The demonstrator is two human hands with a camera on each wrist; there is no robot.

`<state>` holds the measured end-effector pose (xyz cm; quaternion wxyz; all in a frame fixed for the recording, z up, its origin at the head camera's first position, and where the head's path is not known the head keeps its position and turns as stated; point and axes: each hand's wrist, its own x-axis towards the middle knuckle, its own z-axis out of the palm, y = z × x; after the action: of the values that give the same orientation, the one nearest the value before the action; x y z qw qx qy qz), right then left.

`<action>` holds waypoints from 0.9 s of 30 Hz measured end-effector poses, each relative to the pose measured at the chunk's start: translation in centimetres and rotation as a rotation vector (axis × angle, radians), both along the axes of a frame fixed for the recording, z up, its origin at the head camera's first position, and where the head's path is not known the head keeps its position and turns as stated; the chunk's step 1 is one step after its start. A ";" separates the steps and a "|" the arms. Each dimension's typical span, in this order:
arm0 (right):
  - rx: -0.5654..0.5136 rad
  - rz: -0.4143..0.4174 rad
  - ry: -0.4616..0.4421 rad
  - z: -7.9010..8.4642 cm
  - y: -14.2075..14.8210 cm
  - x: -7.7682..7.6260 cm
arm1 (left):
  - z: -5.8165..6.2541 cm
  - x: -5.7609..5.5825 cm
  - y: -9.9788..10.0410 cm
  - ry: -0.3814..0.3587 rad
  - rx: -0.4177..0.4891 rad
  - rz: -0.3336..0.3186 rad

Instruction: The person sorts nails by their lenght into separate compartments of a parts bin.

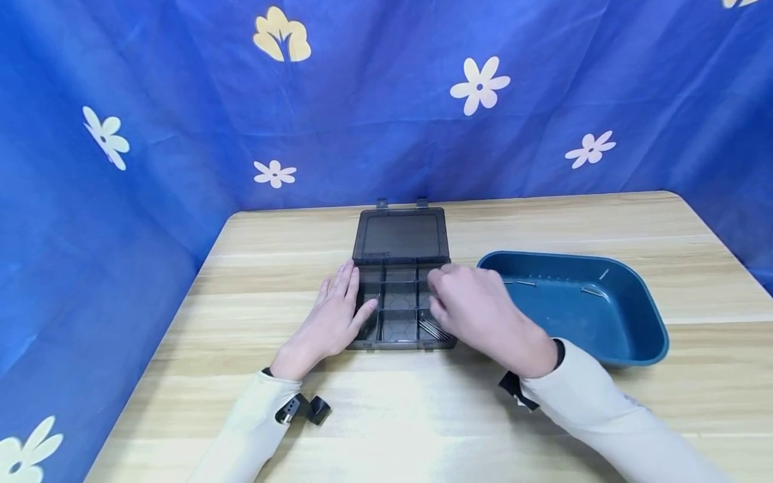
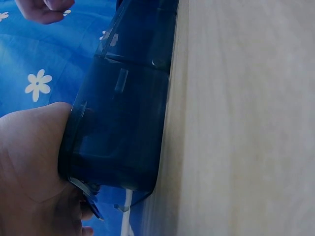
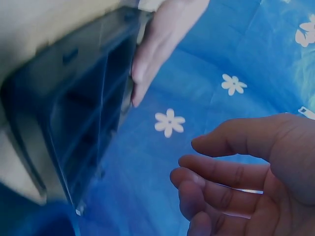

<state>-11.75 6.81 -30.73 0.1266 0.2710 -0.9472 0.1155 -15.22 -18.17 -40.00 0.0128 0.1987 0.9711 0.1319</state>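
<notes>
A dark see-through compartment box [image 1: 400, 295] lies on the table with its lid [image 1: 401, 235] folded back. My left hand [image 1: 329, 318] rests along the box's left side, fingers straight and the thumb over the edge. Above the right-hand column is my right hand [image 1: 477, 305]. In the right wrist view that right hand [image 3: 236, 182] has loosely bent fingers, with a gap between thumb and fingertips and nothing held. Several thin metal pins [image 1: 433, 329] lie in the front right compartment, partly covered by the right hand in the head view.
Right of the box stands a teal plastic basin [image 1: 658, 335], its near left part behind the right forearm. A few small metal pins [image 1: 594, 292] lie inside it. A blue curtain [image 1: 374, 134] with flower prints hangs behind the wooden table [image 1: 241, 288].
</notes>
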 end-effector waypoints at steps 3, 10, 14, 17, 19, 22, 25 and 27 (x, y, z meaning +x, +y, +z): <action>-0.003 -0.030 -0.001 0.6 1.1 -0.4 | 0.0 0.0 -0.1 -0.002 -0.009 0.006; 0.043 -0.088 -0.039 2.1 4.1 -1.3 | 0.0 0.0 -0.2 -0.008 -0.008 -0.001; 0.080 -0.107 -0.080 3.0 6.0 -1.9 | 0.1 0.0 -0.1 -0.015 -0.005 0.003; 0.095 -0.113 -0.119 3.4 7.6 -2.5 | 0.1 0.0 0.1 -0.021 -0.005 0.002; 0.095 -0.123 -0.128 3.5 8.7 -2.8 | 0.0 -0.1 0.2 -0.022 -0.004 0.001; 0.090 -0.135 -0.133 3.5 10.2 -3.1 | -0.1 -0.1 0.2 -0.022 -0.004 0.001; 0.099 -0.155 -0.154 3.3 11.2 -3.3 | -0.1 -0.2 0.2 -0.028 -0.006 0.001; 0.111 -0.164 -0.171 3.1 11.7 -3.5 | 0.0 -0.1 0.1 -0.033 -0.007 0.002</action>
<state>-15.28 18.46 -27.64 0.0392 0.1885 -0.9784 0.0749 -15.37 -18.03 -39.97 0.0294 0.1957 0.9713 0.1319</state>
